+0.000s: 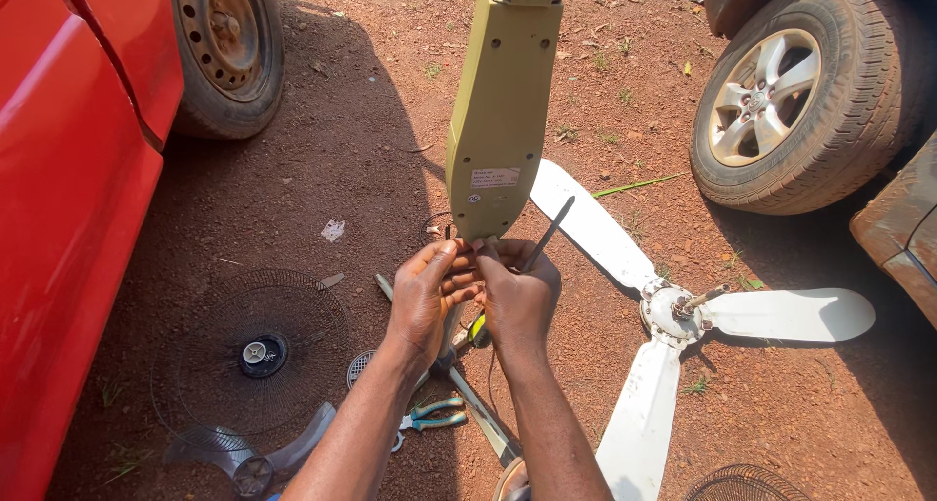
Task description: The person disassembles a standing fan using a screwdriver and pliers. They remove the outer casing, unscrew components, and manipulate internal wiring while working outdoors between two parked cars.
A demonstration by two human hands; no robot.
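Left hand [429, 291] and right hand [517, 296] grip olive housing [503, 101] — white label [496, 177].

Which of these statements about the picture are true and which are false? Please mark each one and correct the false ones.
1. Both hands are at the lower end of the olive-green fan housing. True: the left hand and the right hand meet there.
2. The right hand holds a pair of pliers. False: it holds a screwdriver; the pliers lie on the ground.
3. A white three-blade fan lies on the red dirt. True.
4. The round fan grille lies to the right of the white fan. False: it lies to the left, near the red car.
5. A car wheel with a silver rim stands at the upper right. True.
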